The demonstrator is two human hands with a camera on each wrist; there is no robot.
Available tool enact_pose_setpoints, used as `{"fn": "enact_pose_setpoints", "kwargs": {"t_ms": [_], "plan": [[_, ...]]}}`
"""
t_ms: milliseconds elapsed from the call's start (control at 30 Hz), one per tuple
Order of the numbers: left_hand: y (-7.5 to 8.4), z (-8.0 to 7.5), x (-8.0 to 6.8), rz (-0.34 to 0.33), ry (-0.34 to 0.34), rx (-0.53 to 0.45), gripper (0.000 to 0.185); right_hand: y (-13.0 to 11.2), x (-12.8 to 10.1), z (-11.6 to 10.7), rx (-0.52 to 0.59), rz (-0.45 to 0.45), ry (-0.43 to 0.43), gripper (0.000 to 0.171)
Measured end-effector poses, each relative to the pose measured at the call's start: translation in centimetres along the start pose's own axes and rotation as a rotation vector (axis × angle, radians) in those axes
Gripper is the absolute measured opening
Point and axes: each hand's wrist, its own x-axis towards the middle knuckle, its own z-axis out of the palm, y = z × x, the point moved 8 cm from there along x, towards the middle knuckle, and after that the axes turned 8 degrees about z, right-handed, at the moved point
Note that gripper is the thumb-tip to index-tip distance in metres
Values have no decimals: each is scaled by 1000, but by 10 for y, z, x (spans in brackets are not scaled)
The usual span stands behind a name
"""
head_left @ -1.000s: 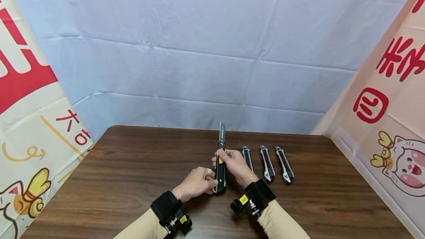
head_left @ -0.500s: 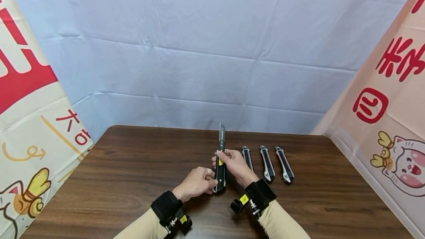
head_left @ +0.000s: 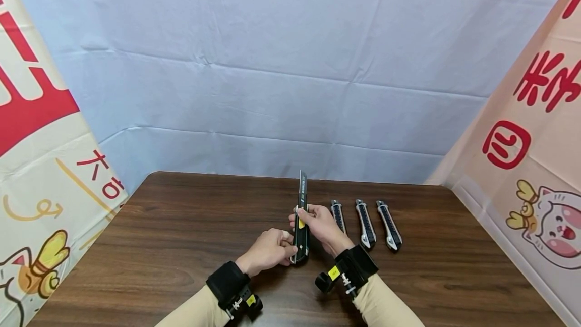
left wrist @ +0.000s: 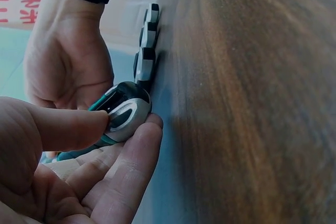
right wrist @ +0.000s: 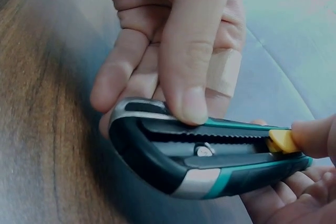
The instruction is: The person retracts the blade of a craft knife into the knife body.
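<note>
Both hands hold a black-and-green utility knife (head_left: 300, 249) above the table. Its long blade (head_left: 302, 188) sticks out away from the person. My left hand (head_left: 269, 251) pinches the rear end of the handle between thumb and fingers, as the left wrist view also shows. My right hand (head_left: 324, 227) grips the handle's front part, its thumb on the yellow slider (right wrist: 283, 140) in the right wrist view. A tan bandage (right wrist: 224, 72) wraps one left finger. Right-hand fingers under the handle are partly hidden in the head view.
Three grey-and-black utility knives (head_left: 338, 214) (head_left: 365, 223) (head_left: 389, 226) lie side by side on the brown wooden table (head_left: 181, 216), right of the hands. The nearest is partly behind the right hand. A pale cloth (head_left: 272, 90) hangs behind, with printed banners at both sides.
The right thumb and yellow slider have moved slightly back toward the person, and the blade sticks out a little less. The left hand and the three lying knives stay put.
</note>
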Motion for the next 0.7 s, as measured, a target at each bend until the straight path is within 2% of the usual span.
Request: {"fn": "enact_pose_setpoints", "kwargs": {"t_ms": [367,533,700], "plan": [[0,-2,-2,-3,7,-4,21,-1,0,2,1,-2,-45,34],[1,-1,-4,-9,-16,-53,25,-4,-1,0,22,3,-40,36],[4,-1,-4,27,-13,-104,27,-6,-2,-3,56,-14,-51,40]]}}
